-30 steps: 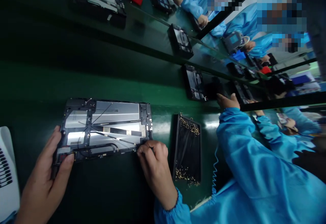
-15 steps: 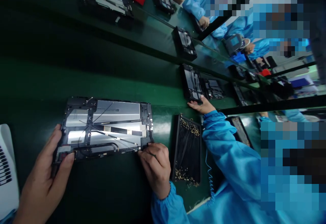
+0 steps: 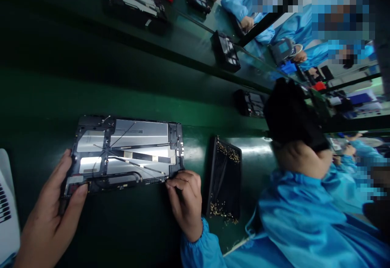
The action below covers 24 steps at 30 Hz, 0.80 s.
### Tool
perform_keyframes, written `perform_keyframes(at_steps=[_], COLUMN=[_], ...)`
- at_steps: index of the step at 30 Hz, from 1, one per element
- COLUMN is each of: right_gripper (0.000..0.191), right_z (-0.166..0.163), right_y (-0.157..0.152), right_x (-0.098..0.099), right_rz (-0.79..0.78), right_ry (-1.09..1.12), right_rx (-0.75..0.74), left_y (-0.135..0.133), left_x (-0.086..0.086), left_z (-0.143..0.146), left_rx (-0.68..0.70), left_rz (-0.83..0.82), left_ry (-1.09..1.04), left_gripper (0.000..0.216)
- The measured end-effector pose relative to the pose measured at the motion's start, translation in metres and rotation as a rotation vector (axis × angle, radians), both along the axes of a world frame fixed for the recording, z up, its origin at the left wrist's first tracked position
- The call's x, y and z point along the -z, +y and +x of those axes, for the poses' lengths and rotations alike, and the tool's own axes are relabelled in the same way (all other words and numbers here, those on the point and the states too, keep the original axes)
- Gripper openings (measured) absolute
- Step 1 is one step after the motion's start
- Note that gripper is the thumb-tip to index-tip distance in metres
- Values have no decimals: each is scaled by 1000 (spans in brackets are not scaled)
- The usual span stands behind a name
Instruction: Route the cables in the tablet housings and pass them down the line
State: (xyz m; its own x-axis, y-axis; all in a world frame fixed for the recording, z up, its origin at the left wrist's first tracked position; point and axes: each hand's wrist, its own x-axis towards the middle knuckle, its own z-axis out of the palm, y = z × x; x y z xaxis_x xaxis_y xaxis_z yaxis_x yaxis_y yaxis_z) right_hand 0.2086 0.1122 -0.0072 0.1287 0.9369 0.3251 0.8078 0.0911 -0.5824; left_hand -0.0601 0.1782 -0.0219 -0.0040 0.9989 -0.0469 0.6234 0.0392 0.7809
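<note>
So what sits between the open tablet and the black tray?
In the head view, only bare green bench, plus the right hand at the near end, fingertips on the tablet's corner.

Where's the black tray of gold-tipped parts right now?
Head view, right of centre on the green bench: the black tray lies just right of the right hand and the tablet frame, left of a co-worker's blue sleeve.

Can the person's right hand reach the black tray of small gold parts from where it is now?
Probably yes. The right hand pinches a corner of the tablet frame, and the black tray lies just beside it, with nothing between them.
</note>
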Motion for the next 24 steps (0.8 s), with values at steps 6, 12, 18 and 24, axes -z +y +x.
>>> perform_keyframes(at_steps=[6, 12, 18, 24], right_gripper=[20, 22, 23, 20], right_z=[1, 0, 0, 2], right_y=[-1, -8, -6, 1], right_x=[3, 2, 4, 6], right_rz=[116, 252, 210, 169], right_ry=[89, -30, -82, 21], right_rx=[-38, -29, 50, 103], left_y=[2, 2, 2, 3], left_x=[0, -2, -3, -7], left_z=[-1, 0, 2, 5], left_rx=[-20, -24, -17, -18], left_rz=[-55, -49, -52, -94], left_ry=[8, 13, 22, -17], left_gripper=[73, 72, 69, 65])
